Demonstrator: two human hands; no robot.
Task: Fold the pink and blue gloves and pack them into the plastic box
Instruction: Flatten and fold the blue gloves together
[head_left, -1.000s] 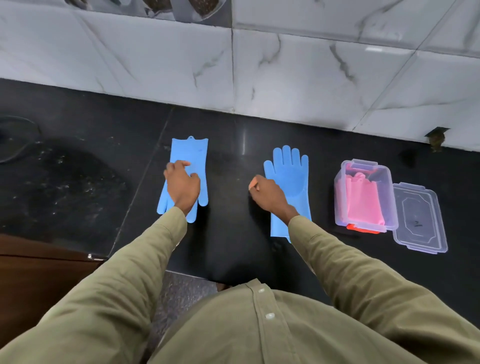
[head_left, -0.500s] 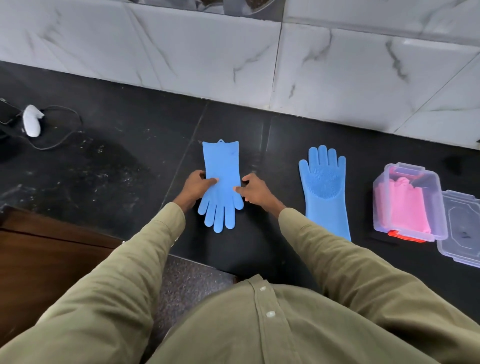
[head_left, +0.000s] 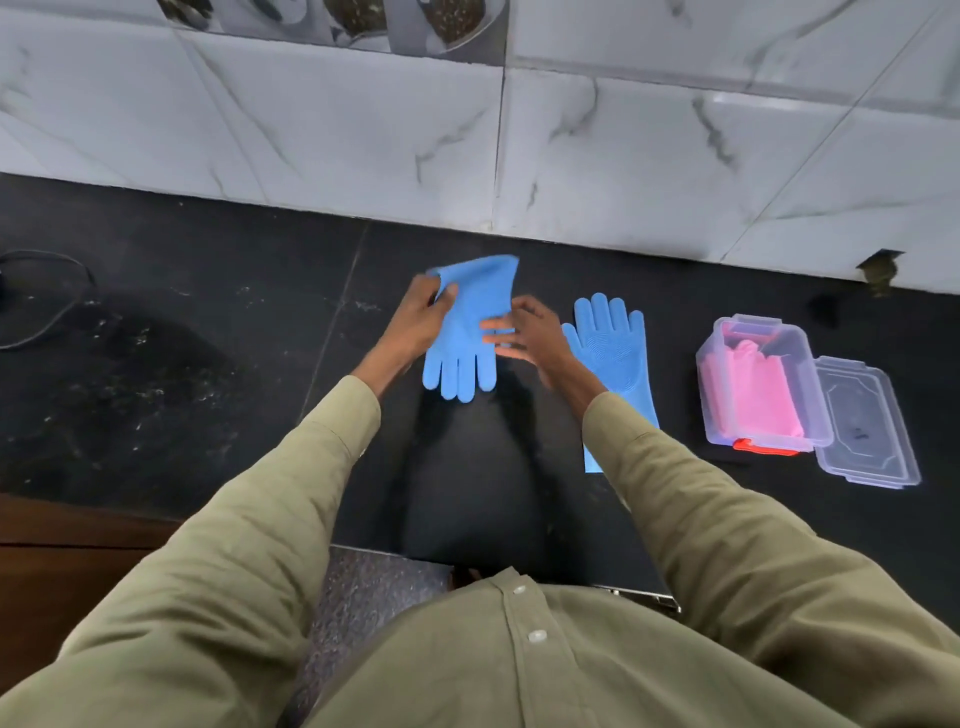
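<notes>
Nearest the camera, two olive-green sleeves (head_left: 291, 499) reach forward from a buttoned shirt over the black worktop (head_left: 156, 364). Beyond the cuffs, the left hand (head_left: 415, 325) grips the left edge of a blue glove (head_left: 467, 332), thumb on top and fingers (head_left: 447, 296) pinched on the rubber near its cuff end. That cuff end is lifted and tilted off the worktop, while the glove's finger tips point back toward the person and lie on or just above the surface; which of the two cannot be told. The right hand (head_left: 524, 335) is at the glove's right edge with its fingers spread and loose, touching or almost touching the rubber without closing on it; motion blur hides the exact contact. Just right of that hand, a second blue glove (head_left: 610, 353) lies flat, textured palm up, finger tips toward the wall, its cuff partly hidden by the right sleeve. Farther right stands the clear plastic box (head_left: 711, 364) with pink gloves (head_left: 758, 395) folded inside, an orange clasp at its near edge. Its clear lid (head_left: 865, 431) lies flat against the box's right side. At the back, white marbled wall tiles (head_left: 623, 156) rise from the worktop.
</notes>
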